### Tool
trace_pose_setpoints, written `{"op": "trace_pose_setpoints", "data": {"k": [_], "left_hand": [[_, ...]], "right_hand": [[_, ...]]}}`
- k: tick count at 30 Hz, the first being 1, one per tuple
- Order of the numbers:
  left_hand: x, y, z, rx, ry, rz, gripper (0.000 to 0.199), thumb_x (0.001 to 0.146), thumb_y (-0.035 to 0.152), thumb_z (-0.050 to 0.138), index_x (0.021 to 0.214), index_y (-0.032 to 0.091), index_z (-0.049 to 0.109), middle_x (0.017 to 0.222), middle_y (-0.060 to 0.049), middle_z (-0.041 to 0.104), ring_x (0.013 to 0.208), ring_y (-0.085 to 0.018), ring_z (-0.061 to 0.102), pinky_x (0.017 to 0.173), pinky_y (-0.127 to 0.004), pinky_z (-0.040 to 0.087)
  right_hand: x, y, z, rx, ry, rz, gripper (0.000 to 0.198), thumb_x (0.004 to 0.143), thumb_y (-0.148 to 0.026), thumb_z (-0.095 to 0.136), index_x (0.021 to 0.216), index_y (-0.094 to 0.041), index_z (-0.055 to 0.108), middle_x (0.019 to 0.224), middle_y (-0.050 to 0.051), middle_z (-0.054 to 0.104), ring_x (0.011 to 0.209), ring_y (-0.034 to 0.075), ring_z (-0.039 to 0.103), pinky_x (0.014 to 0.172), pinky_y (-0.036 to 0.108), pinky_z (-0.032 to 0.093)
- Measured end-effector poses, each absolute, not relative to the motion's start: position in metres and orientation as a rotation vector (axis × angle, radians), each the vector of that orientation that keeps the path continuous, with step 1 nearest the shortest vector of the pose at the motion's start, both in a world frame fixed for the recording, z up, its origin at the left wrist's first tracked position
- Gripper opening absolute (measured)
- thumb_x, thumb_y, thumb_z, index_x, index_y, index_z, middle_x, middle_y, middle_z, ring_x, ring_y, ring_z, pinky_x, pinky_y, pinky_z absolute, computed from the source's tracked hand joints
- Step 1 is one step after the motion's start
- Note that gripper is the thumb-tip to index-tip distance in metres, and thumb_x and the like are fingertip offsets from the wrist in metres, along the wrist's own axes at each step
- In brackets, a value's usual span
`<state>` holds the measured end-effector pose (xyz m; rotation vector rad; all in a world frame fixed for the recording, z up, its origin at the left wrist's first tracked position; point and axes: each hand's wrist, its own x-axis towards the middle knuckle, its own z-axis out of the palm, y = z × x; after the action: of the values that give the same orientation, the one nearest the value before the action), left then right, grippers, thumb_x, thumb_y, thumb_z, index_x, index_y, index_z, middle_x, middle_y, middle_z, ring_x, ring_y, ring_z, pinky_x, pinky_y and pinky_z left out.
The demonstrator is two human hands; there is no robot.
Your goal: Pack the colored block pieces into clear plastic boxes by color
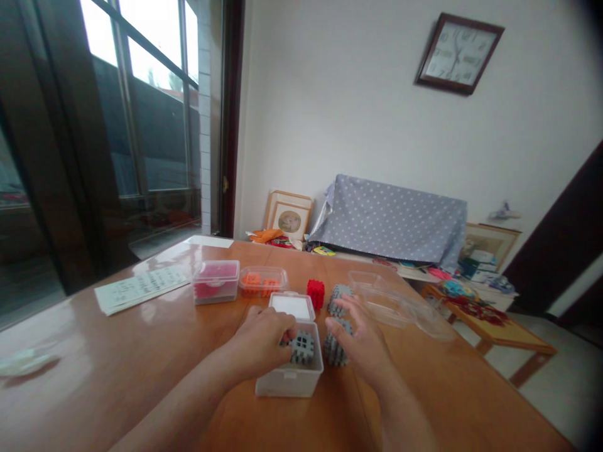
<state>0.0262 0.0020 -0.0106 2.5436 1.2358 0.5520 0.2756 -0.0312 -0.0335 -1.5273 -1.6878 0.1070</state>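
My left hand (264, 339) reaches over the left wall of a clear plastic box (287, 383). Its fingers are closed at the side of a grey cube of interlocking blocks (302, 347) inside. The box's lid (292, 306) is folded back behind it. My right hand (365, 339) is to the right of the box, thumb and fingers apart. Beside its thumb stands a grey block stack (335, 351); a second grey block piece (338, 300) is just behind, near the fingertips. Whether the right fingers touch either piece I cannot tell. A red block piece (315, 294) stands farther back.
At the back left are a lidded box with pink contents (215, 281) and a shallow tub with orange pieces (264, 281). Clear empty containers (386, 304) lie at the right. Written sheets (141, 289) rest on the wooden table (155, 351); a low wooden stool (527, 342) stands beyond its right edge.
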Motion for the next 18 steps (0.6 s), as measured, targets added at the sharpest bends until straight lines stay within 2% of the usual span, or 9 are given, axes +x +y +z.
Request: {"op": "trace_pose_setpoints", "data": {"k": [9, 18], "left_hand": [[0.034, 0.001, -0.008, 2.610, 1.264, 0.523, 0.003, 0.073, 0.025, 0.066, 0.075, 0.024, 0.068, 0.080, -0.002, 0.070, 0.084, -0.022, 0.059, 0.075, -0.033, 0.027], [0.039, -0.003, -0.006, 2.600, 1.211, 0.484, 0.004, 0.076, 0.025, 0.064, 0.073, 0.023, 0.067, 0.074, 0.001, 0.070, 0.076, -0.018, 0.058, 0.072, -0.032, 0.024]], "right_hand": [[0.276, -0.032, -0.032, -1.517, -1.657, 0.129, 0.050, 0.089, -0.057, 0.062, 0.128, -0.025, 0.066, 0.151, 0.010, 0.053, 0.148, 0.033, 0.036, 0.120, 0.058, 0.030], [0.278, -0.032, -0.029, -1.505, -1.647, 0.107, 0.049, 0.089, -0.055, 0.062, 0.127, -0.022, 0.067, 0.149, 0.014, 0.055, 0.145, 0.033, 0.041, 0.118, 0.057, 0.033]]}}
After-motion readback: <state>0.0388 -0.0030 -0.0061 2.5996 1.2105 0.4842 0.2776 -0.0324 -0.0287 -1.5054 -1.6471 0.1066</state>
